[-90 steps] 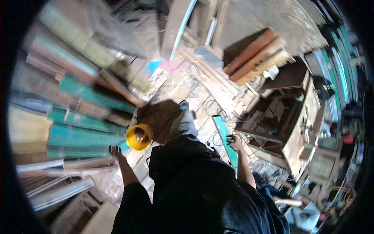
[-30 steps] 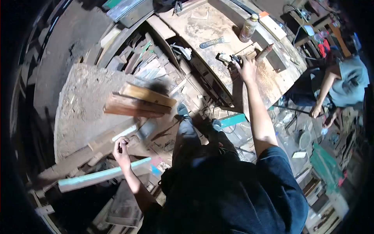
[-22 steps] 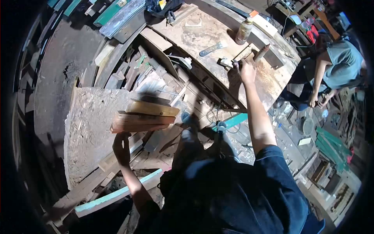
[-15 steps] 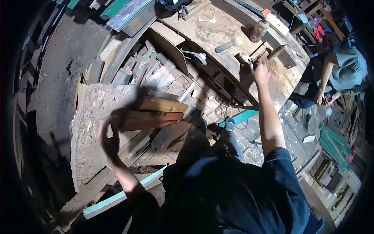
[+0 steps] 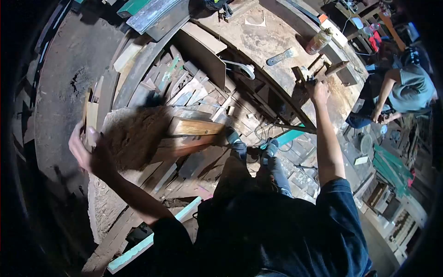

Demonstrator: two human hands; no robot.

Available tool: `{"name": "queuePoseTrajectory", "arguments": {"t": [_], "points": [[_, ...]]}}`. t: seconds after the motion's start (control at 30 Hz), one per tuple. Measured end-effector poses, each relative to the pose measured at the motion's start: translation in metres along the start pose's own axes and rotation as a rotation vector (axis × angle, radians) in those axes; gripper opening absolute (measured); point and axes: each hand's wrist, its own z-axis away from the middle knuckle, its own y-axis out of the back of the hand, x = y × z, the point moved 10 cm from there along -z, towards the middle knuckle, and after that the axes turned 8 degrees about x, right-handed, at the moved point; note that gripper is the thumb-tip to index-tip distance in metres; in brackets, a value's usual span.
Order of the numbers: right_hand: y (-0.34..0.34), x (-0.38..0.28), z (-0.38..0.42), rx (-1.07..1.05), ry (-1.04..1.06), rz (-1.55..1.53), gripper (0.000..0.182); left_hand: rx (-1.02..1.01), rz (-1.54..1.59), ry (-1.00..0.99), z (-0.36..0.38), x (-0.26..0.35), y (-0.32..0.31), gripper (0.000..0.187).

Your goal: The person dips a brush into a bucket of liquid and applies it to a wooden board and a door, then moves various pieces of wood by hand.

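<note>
At the left, my left hand has its thumb and fingers around the lower end of a thin pale wood piece, beside the dusty board. Over the workbench, my right hand is closed on a small dark object that I cannot make out. A wooden mallet or handle lies just beyond it. Nearby on the bench are a scraper and a jar. Stacked wood blocks lie between my two arms.
A person sits at the right, bent over their hands. Wood offcuts cover the floor beneath the bench. A turquoise-edged plank lies low at the left. My feet stand among scraps and a cable.
My left hand has moved left and up from the stacked blocks to the thin wood piece. My right hand stays over the bench; the view has shifted slightly.
</note>
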Motion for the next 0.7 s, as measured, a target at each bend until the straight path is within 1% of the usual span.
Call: {"name": "queuePoseTrajectory", "arguments": {"t": [0.07, 0.1, 0.2, 0.23, 0.27, 0.3, 0.33, 0.37, 0.43, 0.47, 0.5, 0.6, 0.63, 0.67, 0.7], "points": [[-0.003, 0.002, -0.001, -0.015, -0.022, -0.052, 0.05, -0.135, -0.006, 0.021, -0.002, 0.01, -0.016, 0.029], [-0.003, 0.003, -0.004, -0.02, -0.04, -0.085, 0.048, -0.144, -0.01, 0.054, 0.0, 0.004, -0.017, 0.029], [-0.018, 0.01, -0.01, -0.02, -0.003, -0.163, 0.046, -0.168, -0.004, 0.116, 0.003, -0.007, -0.021, 0.029], [-0.016, 0.009, -0.009, 0.021, -0.003, -0.149, 0.045, -0.176, 0.001, 0.12, 0.003, -0.009, -0.021, 0.029], [-0.017, 0.009, -0.007, -0.003, -0.007, -0.125, 0.045, -0.18, 0.004, 0.124, 0.002, -0.01, -0.021, 0.028], [-0.016, 0.009, -0.004, 0.02, -0.024, -0.079, 0.047, -0.181, 0.034, 0.129, 0.001, -0.009, -0.02, 0.027], [-0.014, 0.008, -0.003, 0.042, -0.041, -0.035, 0.048, -0.173, 0.023, 0.111, 0.0, -0.006, -0.02, 0.026], [-0.011, 0.003, 0.002, -0.008, -0.057, -0.003, 0.053, -0.163, 0.011, 0.092, 0.0, -0.005, -0.02, 0.026], [-0.018, 0.006, 0.006, 0.129, -0.035, -0.087, 0.05, -0.157, 0.004, 0.088, 0.0, -0.001, -0.019, 0.022], [-0.001, -0.003, 0.012, 0.197, -0.024, -0.129, 0.049, -0.123, 0.025, 0.022, 0.001, 0.0, -0.02, 0.02], [0.003, -0.004, 0.023, 0.113, -0.055, -0.121, 0.043, -0.124, 0.038, 0.015, 0.003, -0.004, -0.021, 0.019], [-0.007, 0.007, 0.03, 0.213, 0.041, -0.239, 0.038, -0.132, 0.051, -0.041, 0.004, 0.0, -0.022, 0.018], [0.002, 0.003, 0.032, 0.195, 0.033, -0.247, 0.037, -0.136, 0.052, -0.069, 0.003, 0.002, -0.022, 0.018], [0.003, 0.001, 0.029, 0.286, 0.061, -0.228, 0.033, -0.152, 0.04, -0.079, 0.004, 0.001, -0.024, 0.019], [-0.008, 0.005, 0.021, 0.229, 0.045, -0.189, 0.031, -0.18, 0.012, -0.072, 0.005, 0.002, -0.026, 0.02]]}}
